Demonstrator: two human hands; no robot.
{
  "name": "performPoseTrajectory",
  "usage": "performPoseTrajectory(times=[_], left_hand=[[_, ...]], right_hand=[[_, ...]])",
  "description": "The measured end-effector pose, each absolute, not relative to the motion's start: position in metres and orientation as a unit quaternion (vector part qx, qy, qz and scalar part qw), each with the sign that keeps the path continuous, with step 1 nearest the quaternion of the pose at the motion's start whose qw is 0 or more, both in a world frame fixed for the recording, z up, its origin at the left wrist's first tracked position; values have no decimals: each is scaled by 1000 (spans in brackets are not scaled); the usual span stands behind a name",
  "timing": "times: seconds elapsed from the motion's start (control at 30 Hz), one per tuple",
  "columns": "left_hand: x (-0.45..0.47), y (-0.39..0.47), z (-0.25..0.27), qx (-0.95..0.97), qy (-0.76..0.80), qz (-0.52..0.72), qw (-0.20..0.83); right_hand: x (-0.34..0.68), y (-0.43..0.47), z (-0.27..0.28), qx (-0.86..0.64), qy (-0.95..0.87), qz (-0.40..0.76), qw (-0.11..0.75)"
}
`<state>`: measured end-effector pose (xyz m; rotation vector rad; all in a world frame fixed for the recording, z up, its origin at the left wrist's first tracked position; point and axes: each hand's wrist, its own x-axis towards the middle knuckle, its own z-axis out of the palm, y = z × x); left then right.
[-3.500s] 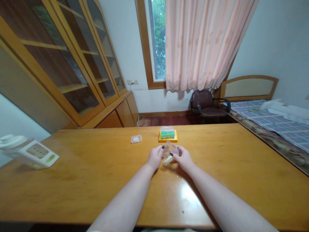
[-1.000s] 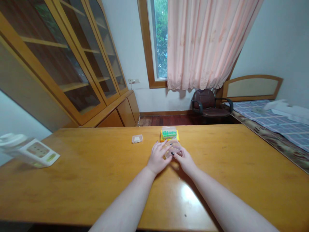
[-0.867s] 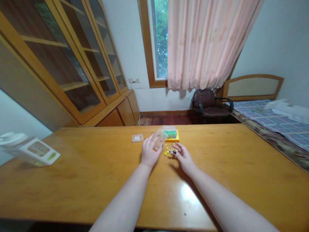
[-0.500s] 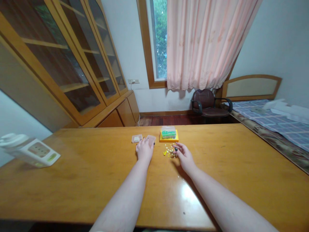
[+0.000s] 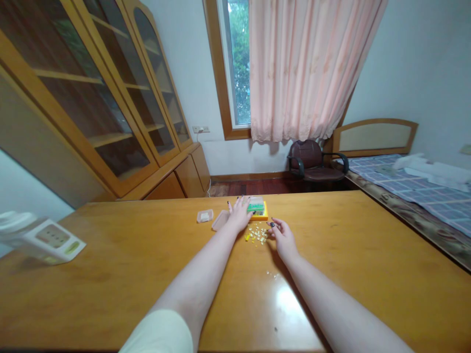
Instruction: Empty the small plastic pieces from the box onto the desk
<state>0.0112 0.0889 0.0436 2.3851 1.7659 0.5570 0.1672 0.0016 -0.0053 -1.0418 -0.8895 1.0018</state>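
My left hand (image 5: 240, 215) has its fingers spread and its thumb out, at the left side of a clear plastic box with green contents (image 5: 256, 207). That box stands on a yellow base (image 5: 262, 214), partly hidden by the hand. My right hand (image 5: 284, 240) has curled fingers, with thumb and fingertips close together; whatever is between them is too small to make out. It rests just right of a scatter of small pale and yellow pieces (image 5: 256, 234). Left of my left hand lie a pinkish clear tray (image 5: 220, 220) and a smaller clear case (image 5: 205, 216).
A white-topped plastic container (image 5: 44, 237) lies on its side at the table's left. A few tiny bits (image 5: 273, 275) are on the wooden table (image 5: 353, 245) nearer me. Beyond the table stand a brown chair (image 5: 309, 162), a bed (image 5: 408, 171) and a glass-fronted cabinet (image 5: 121, 98).
My left hand has moved right and forward from the pinkish tray to the green-filled box. My right hand has stayed by the pieces, slightly to their right. The view has shifted a little.
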Motion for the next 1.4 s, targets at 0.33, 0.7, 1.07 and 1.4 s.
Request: performPoseTrajectory(times=[0.33,0.7,1.07,1.4], left_hand=[[-12,20,27,680,464,440,359],[1,-2,16,461,371,523,613],[9,-7,7,386,372,526,660],[12,-10,13,344,360,525,690]], right_hand=[[167,-3,-10,-447,-563,362,594],[166,-25,18,-405,-768,256,426],[158,-27,20,-440,-774,183,416],[149,-29,17,-474,-754,154,428]])
